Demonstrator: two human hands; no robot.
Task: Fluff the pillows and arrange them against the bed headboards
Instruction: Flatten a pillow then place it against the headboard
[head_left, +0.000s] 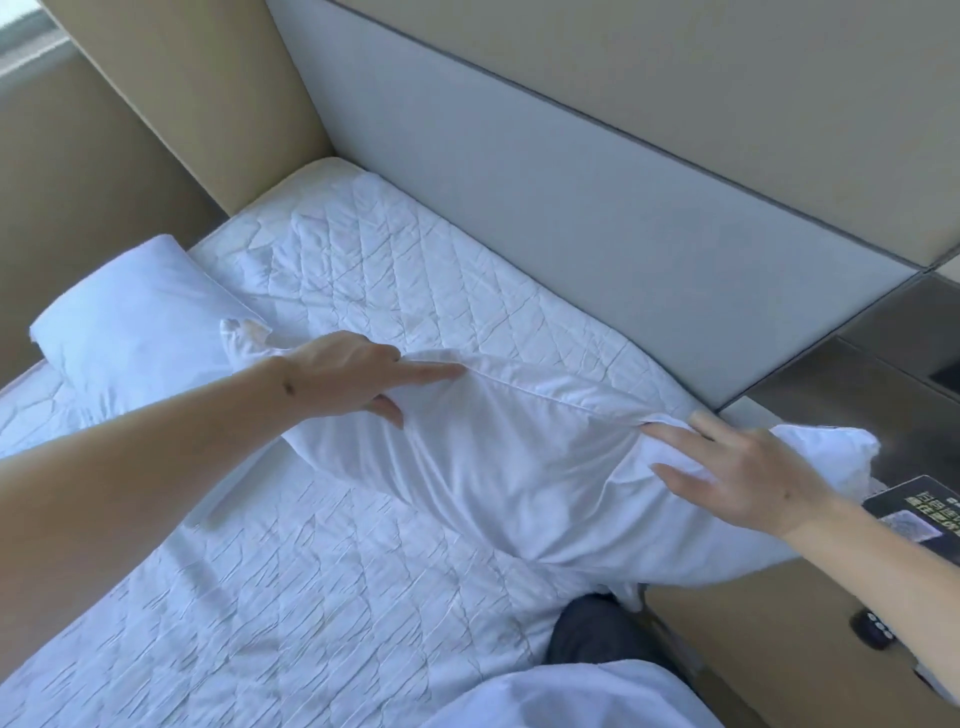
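White pillow (498, 457) lying across the middle of the bed (311, 597), long side running from about 10 o'clock to 4 o'clock, right end hanging over the bedside table (852, 395). Upper seam of the pillow pinched into a ridge between the two hands.

Left hand (343, 371) at 9 o'clock of the pillow centre, palm down on the upper left corner. Fingers (431, 371) half closed: index stretched along the seam, thumb under it, a fold of the cover gripped between them.

Right hand (748, 467) at 3 o'clock, resting on the right part of the pillow. Fingers (670, 434) spread wide and nearly flat, tips pressing into the cloth at the seam; no clear grip visible, only touching.

Second pillow (140, 322) at 9 o'clock, flat on the bed, just beside the left end of the first, touching or nearly touching.

Grey headboard (571, 218) at 12 o'clock, apart from both pillows, a strip of quilted bed cover between.

Dark card (919, 506) on the table at 3 o'clock, partly behind the right wrist.
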